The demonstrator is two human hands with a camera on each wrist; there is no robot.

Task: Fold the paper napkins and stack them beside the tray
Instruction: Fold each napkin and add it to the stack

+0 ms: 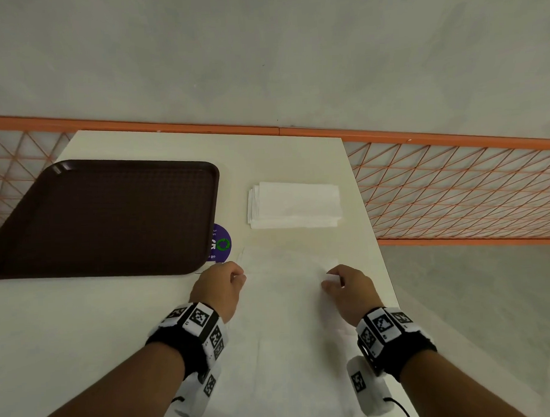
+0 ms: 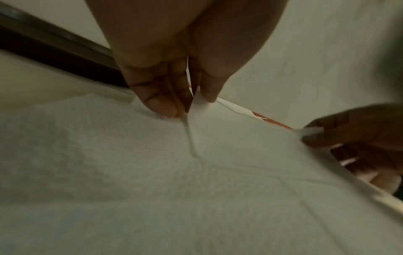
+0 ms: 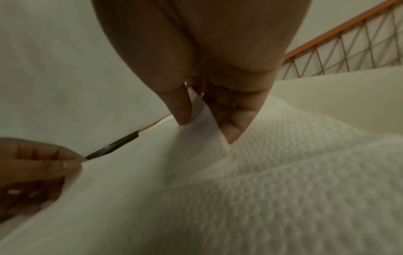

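A stack of folded napkins [image 1: 294,204] is already laid on the surface [image 1: 115,323] beside the tray [image 1: 105,214], while an open napkin [image 1: 286,301] is pinched at its far corners by the left hand [image 1: 220,288] and right hand [image 1: 351,290], its folding judged barely begun.

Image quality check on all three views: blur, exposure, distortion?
Head: dim, wide-angle bend in the orange railing; the open napkin barely separates from the table. Left wrist: motion-blurred, left hand soft. Right wrist: sharper, napkin embossing readable, right hand in shadow.
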